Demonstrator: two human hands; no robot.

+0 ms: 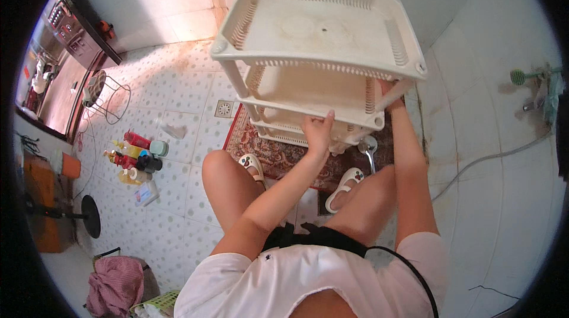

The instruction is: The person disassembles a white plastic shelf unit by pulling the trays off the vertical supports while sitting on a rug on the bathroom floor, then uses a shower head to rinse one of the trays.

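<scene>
A white plastic tiered shelf rack (311,29) stands in front of me on a red patterned rug (284,158), its tiers bearing brownish stains. My left hand (318,131) grips the front rim of the second tier, thumb on top. At the rack's right side, my right hand (391,93) reaches in beside the corner post below the top tier; the post and rim partly hide its fingers, so its grip does not show. A shower head (368,145) lies by the rack's lower right corner, near my right foot.
Several bottles (138,153) stand on the tiled floor at left, with a floor drain (224,108) nearer the rack. A wire-legged stool (95,89) is by the doorway. A pink cloth (115,280) and a green basket (162,302) are at lower left. A grey hose (489,158) runs along the right wall.
</scene>
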